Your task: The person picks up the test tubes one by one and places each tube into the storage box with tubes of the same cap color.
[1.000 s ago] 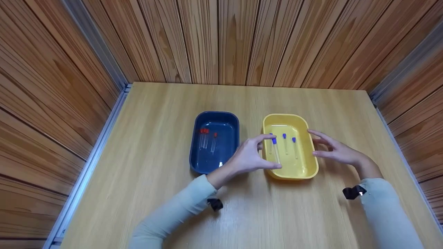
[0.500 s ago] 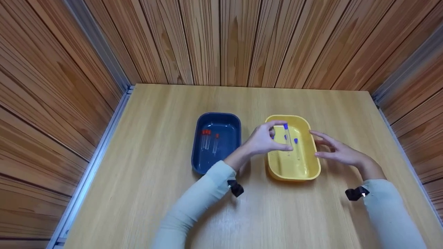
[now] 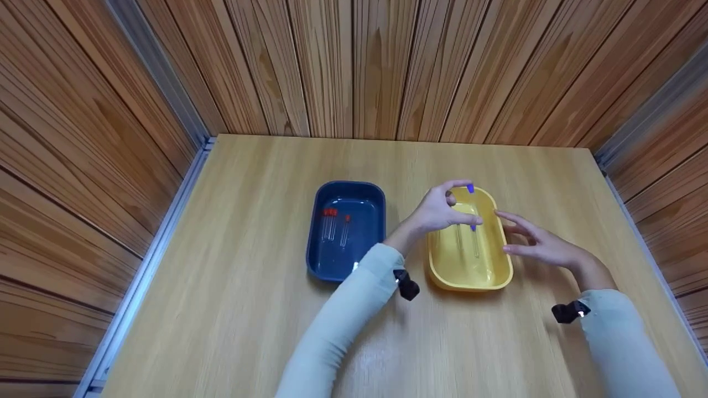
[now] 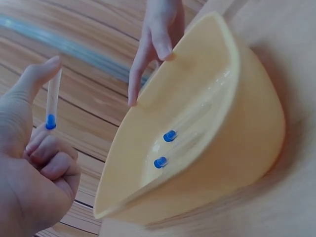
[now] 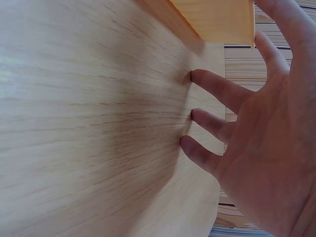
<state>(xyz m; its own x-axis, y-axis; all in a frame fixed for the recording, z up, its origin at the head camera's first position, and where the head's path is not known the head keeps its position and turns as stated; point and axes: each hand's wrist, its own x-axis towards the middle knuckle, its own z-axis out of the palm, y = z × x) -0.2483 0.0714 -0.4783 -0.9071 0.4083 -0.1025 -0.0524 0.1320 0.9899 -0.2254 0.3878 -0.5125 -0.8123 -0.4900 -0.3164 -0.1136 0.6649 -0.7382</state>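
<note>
My left hand [image 3: 434, 213] holds a blue-capped test tube [image 4: 53, 96] endwise between thumb and index finger, over the far part of a yellow bin [image 3: 470, 287]. In the left wrist view the cap points down beside the curled fingers, and the thumb presses on the other end. Two more tubes with blue caps [image 4: 170, 136] lie in the bin, partly hidden by the left hand in the head view. My right hand [image 3: 545, 243] rests at the bin's right side, thumb and index fingertip on the rim, the other fingers [image 5: 217, 88] reaching down to the table.
Left of the yellow bin stands a dark blue bin [image 3: 345, 277] with several red-capped tubes [image 3: 330, 212] lying in it. Both stand on a light wooden table [image 3: 249, 221], with wood-plank walls [image 3: 376, 66] behind and at the sides.
The left hand has moved right and away from me with the tube, across the yellow bin toward its far end. The right hand stays at the rim.
</note>
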